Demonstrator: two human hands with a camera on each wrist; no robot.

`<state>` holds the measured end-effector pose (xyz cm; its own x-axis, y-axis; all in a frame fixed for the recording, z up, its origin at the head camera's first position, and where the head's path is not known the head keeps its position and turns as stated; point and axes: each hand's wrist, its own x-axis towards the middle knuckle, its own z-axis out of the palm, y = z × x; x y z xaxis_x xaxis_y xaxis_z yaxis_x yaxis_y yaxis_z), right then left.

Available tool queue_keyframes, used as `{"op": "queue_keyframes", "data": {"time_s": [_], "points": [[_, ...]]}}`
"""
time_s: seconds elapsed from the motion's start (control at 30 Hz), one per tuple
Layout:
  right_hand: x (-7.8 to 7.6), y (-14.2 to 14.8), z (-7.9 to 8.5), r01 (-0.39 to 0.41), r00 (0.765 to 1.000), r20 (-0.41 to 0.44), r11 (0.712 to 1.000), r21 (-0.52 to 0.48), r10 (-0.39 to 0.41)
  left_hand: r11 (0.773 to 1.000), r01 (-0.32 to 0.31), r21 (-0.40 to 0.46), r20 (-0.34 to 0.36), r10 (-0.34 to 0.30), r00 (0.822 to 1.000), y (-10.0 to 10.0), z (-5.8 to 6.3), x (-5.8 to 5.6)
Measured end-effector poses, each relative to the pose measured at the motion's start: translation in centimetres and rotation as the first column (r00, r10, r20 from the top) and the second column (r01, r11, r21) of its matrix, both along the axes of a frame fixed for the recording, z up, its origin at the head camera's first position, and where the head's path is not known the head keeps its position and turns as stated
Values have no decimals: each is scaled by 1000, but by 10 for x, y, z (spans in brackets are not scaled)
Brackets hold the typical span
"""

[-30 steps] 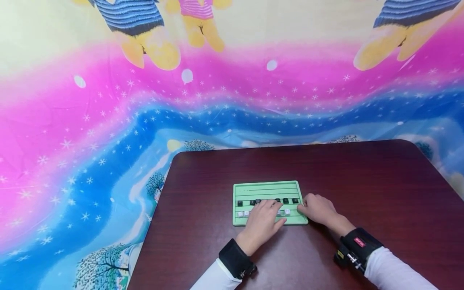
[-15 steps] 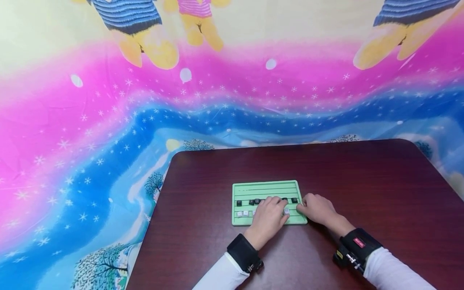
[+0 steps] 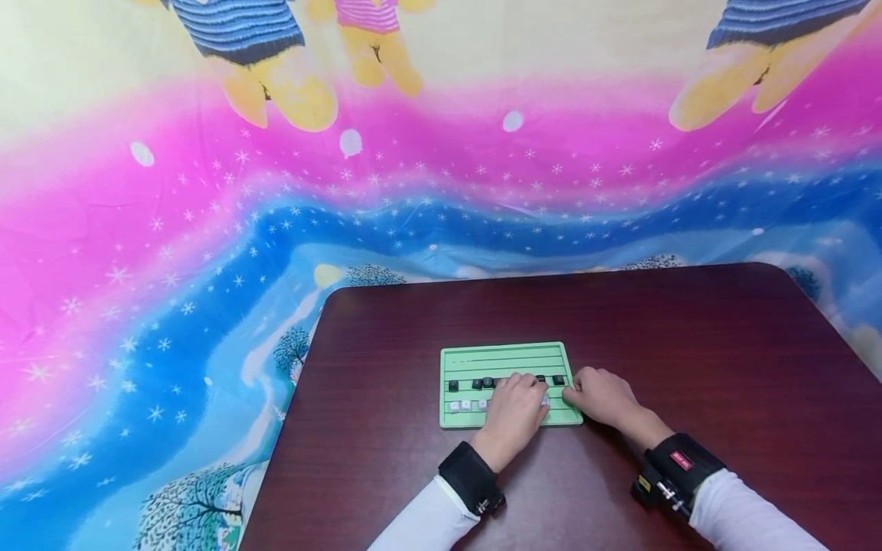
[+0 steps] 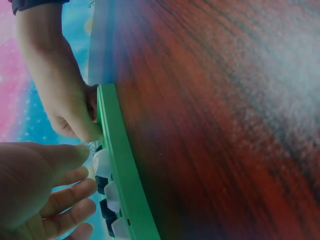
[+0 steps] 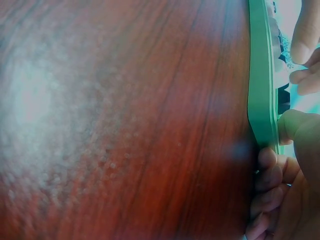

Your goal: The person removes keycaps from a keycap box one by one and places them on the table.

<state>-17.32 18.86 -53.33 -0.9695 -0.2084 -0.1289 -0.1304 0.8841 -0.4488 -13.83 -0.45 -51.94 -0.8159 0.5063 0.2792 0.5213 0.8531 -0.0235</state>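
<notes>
A colourful printed cloth (image 3: 207, 306) hangs behind and to the left of a dark red-brown table (image 3: 372, 367). On the table lies a pale green tray (image 3: 510, 354), its left end showing black keycaps (image 3: 453, 386) in a row above white keycaps (image 3: 455, 406). Next, the left hand (image 3: 514, 413) is over the tray's nearer half, thumb apart from loosely bent fingers, holding nothing visible. Farthest right, the right hand (image 3: 605, 396) pinches the tray's right edge, thumb on the rim, other fingers curled.
</notes>
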Motion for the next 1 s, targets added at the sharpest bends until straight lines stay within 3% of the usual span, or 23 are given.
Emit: {"op": "queue_keyframes", "data": {"time_s": [0.43, 1.0], "points": [[0, -1, -3, -7, 999, -48, 1000, -14, 6, 999, -24, -40, -30, 23, 999, 5, -2, -1], [-3, 0, -6, -6, 1000, -10, 1000, -1, 6, 999, -23, -34, -16, 23, 1000, 9, -7, -5]]}}
